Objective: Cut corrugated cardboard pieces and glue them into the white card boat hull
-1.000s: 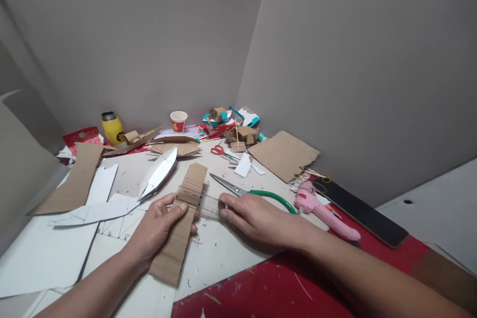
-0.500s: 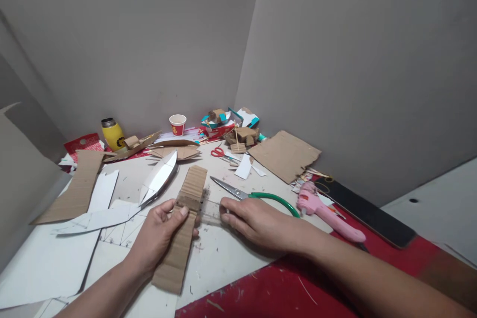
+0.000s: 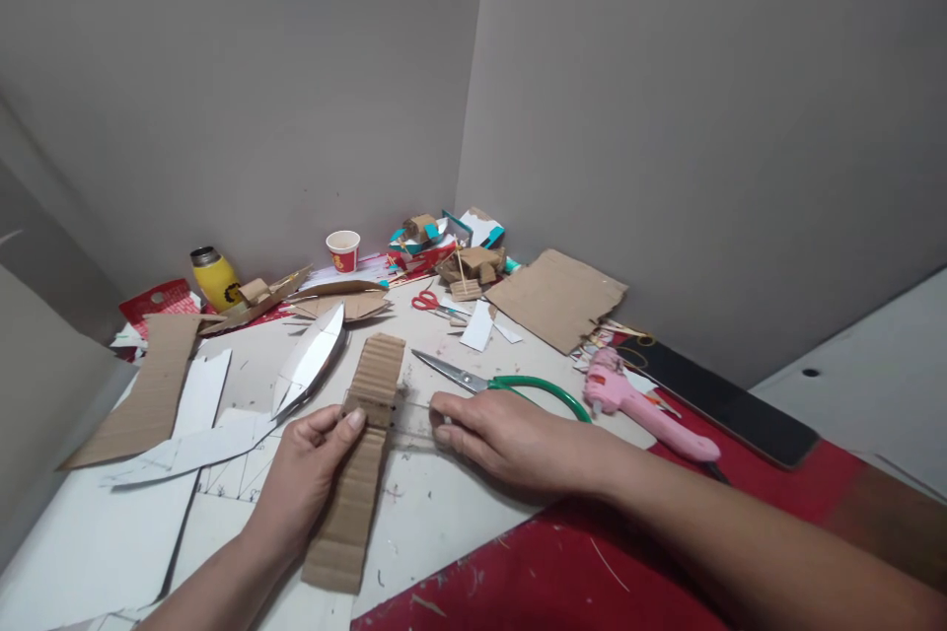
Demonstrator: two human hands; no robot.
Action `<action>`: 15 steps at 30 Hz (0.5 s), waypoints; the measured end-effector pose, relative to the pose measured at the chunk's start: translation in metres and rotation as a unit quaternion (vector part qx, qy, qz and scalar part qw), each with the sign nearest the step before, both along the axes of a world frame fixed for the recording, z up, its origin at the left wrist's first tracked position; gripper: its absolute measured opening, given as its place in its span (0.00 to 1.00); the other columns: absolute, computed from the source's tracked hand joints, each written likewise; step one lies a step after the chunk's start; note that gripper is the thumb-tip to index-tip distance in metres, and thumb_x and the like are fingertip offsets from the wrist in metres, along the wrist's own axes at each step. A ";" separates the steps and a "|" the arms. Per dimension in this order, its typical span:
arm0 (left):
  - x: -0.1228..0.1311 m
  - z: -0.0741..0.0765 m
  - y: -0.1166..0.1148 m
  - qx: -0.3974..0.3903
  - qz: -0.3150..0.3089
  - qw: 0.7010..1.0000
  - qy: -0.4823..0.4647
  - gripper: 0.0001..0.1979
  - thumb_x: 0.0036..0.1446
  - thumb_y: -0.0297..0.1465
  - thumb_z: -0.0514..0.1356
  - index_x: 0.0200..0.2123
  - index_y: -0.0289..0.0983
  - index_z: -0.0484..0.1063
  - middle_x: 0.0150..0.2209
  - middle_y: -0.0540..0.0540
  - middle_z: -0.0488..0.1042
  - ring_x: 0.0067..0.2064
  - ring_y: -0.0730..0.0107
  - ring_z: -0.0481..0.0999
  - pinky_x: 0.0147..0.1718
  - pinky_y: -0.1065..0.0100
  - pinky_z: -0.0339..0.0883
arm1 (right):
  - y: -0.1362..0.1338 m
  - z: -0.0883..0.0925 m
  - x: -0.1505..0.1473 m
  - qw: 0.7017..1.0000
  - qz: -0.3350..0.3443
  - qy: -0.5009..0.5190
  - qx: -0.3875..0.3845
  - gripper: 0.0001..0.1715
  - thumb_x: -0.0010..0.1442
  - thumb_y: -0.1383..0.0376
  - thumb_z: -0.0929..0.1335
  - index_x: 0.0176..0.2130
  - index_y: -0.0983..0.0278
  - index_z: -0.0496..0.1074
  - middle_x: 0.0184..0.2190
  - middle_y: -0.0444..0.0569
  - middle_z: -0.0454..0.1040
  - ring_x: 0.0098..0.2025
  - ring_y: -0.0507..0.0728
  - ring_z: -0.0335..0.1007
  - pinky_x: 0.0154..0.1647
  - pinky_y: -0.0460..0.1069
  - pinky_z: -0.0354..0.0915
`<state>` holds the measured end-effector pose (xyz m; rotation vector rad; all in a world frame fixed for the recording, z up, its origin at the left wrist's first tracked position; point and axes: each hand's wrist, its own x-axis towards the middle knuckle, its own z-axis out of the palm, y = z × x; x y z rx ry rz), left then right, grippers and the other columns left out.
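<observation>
A corrugated cardboard strip (image 3: 346,513) lies lengthwise in front of me on the white work surface. Across its upper part rests a clear ruler (image 3: 411,419), see-through and hard to make out at its edges. My left hand (image 3: 315,449) pinches the strip's left side, thumb on top by the ruler's left end; its fingers are partly hidden. On the other side, my right hand (image 3: 510,439) grips the ruler's right end between thumb and fingers. Green-handled scissors (image 3: 463,375) lie just beyond my right hand, blades pointing left, with part of the handle behind it.
A pink glue gun (image 3: 651,409) and a dark flat board (image 3: 729,409) lie at right. Cardboard sheet (image 3: 558,296), red-handled scissors (image 3: 429,303), paper cup (image 3: 343,251) and yellow bottle (image 3: 214,278) sit farther back. Cut white paper (image 3: 199,444) and brown cardboard (image 3: 152,394) spread leftward.
The ruler now shows across the strip, its left end near my left thumb. Left fingertips seen past the strip's right edge are now out of sight. The view has shifted slightly.
</observation>
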<state>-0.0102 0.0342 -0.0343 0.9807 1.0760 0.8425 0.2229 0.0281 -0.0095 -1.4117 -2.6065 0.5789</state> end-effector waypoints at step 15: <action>-0.002 -0.005 0.001 0.071 0.058 0.995 -0.041 0.16 0.52 0.41 0.64 0.38 0.35 0.78 0.28 0.46 0.80 0.29 0.64 0.78 0.33 0.66 0.69 | 0.001 -0.013 0.001 0.962 -0.037 0.175 0.208 0.12 0.63 0.62 0.64 0.46 0.64 0.67 0.39 0.54 0.76 0.39 0.58 0.72 0.39 0.51 0.66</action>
